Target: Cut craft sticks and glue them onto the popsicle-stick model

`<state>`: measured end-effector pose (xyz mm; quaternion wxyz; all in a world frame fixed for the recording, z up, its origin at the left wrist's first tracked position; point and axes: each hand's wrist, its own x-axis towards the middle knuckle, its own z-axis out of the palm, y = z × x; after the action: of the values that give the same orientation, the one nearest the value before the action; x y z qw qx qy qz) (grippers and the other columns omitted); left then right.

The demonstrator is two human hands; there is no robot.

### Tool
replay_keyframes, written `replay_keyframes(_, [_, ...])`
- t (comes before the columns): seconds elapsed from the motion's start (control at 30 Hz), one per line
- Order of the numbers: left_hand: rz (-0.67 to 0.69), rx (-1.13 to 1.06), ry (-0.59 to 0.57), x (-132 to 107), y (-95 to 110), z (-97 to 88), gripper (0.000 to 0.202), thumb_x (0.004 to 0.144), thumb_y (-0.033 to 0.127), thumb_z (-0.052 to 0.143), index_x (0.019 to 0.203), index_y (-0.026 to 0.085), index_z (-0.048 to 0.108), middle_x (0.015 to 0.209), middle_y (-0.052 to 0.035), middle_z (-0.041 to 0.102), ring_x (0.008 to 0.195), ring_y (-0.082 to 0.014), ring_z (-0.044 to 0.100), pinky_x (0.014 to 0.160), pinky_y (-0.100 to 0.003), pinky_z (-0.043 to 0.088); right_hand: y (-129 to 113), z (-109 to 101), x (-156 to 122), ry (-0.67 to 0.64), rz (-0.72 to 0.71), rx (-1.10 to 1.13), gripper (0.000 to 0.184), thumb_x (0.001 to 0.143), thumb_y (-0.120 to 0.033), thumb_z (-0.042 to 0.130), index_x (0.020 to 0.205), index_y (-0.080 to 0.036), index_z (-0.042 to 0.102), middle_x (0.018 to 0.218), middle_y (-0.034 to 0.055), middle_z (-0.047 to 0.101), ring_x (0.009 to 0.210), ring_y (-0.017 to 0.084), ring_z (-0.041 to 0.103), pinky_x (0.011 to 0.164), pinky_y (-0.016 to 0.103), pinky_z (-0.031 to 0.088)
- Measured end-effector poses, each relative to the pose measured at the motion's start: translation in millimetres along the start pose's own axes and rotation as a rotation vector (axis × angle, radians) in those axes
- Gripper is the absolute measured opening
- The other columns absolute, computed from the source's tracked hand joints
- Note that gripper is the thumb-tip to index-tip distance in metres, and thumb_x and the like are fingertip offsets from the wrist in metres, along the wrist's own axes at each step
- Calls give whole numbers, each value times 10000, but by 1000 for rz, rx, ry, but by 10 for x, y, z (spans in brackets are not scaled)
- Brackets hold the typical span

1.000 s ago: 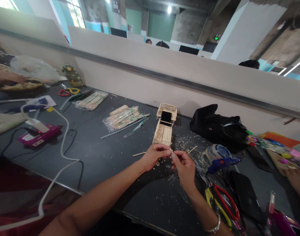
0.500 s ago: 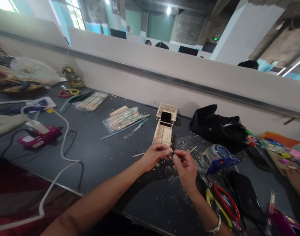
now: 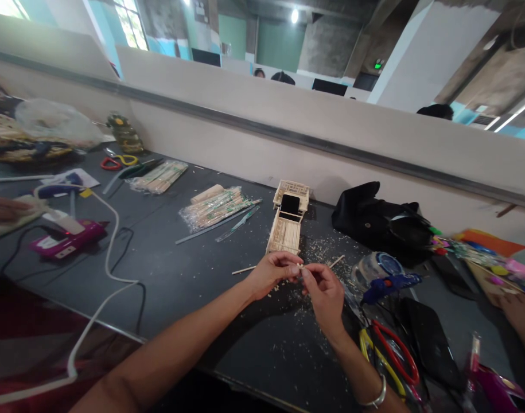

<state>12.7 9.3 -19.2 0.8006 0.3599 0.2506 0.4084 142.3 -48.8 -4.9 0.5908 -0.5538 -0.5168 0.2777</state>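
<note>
Between the fingertips of both my hands is a tiny pale wooden piece point(image 3: 300, 266), too small to make out its exact shape. My left hand point(image 3: 274, 274) pinches it from the left, fingers closed. The thumb and forefinger of my right hand point(image 3: 325, 291) close on its other side. Just beyond my hands stands a small model built of wooden sticks point(image 3: 285, 232), partly hidden by my left hand. A phone-like black slab point(image 3: 290, 205) leans on its far part. Wood crumbs point(image 3: 320, 249) lie scattered around, and a loose stick point(image 3: 244, 270) lies left of my left hand.
Bagged sticks point(image 3: 214, 207) lie to the left. On the right are a black bag point(image 3: 380, 221), a clear jar point(image 3: 376, 268), a blue glue gun point(image 3: 391, 287), red-and-yellow pliers point(image 3: 395, 351) and a phone point(image 3: 432, 341). Co-workers' hands point(image 3: 4, 210) show at both sides. A white cable point(image 3: 111, 252) crosses the left.
My right hand has moved slightly left, so its fingertips now meet those of my left hand at the tiny piece. At far left, a co-worker's hand has moved down toward the near side.
</note>
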Motion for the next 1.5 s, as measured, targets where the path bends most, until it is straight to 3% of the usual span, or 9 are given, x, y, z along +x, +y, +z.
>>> replay_keyframes(0.5, [-45, -82, -92, -3, 70, -39, 442, 451, 208, 940, 837, 134, 737, 711, -21, 728, 638, -113, 639, 645, -236, 480, 1, -20, -5, 40, -91, -62, 152, 790, -362, 663, 751, -215, 662, 589, -28, 644, 432, 119, 542, 432, 235, 456])
replay_keyframes(0.63, [-66, -62, -100, -10, 101, -41, 385, 519, 256, 913, 834, 131, 731, 698, -25, 720, 566, -101, 613, 599, -235, 464, 26, -43, 1, 54, -195, -141, 127, 827, -324, 636, 763, -220, 668, 635, -23, 654, 468, 118, 553, 464, 238, 458])
replay_keyframes(0.8, [-61, -47, -130, 1, 73, -62, 432, 629, 498, 830, 733, 101, 698, 630, -52, 675, 550, -117, 591, 577, -253, 455, 46, -61, 4, 33, -382, -231, 87, 862, -238, 616, 798, -221, 673, 726, -3, 682, 594, 132, 614, 534, 238, 488])
replay_keyframes(1.0, [-50, 15, -81, -22, 89, -32, 367, 575, 397, 886, 680, 104, 691, 622, -37, 669, 555, -94, 562, 609, -240, 439, 45, -47, -3, 5, -503, -295, 83, 874, -195, 611, 822, -223, 669, 739, 0, 687, 619, 130, 623, 538, 229, 485])
replay_keyframes(1.23, [-23, 49, -13, -31, 121, 20, 378, 501, 406, 909, 640, 120, 705, 561, -7, 656, 513, -79, 544, 559, -220, 410, 47, -50, -14, 19, -384, -285, 80, 845, -260, 604, 829, -221, 673, 729, 4, 692, 605, 140, 630, 549, 246, 515])
replay_keyframes(1.5, [22, 117, 43, -12, 103, 13, 383, 498, 444, 896, 620, 132, 709, 544, 3, 642, 496, -73, 511, 547, -226, 409, 77, -7, -3, 75, 49, -13, 277, 768, -476, 659, 828, -206, 663, 570, -29, 615, 447, 131, 541, 423, 251, 458])
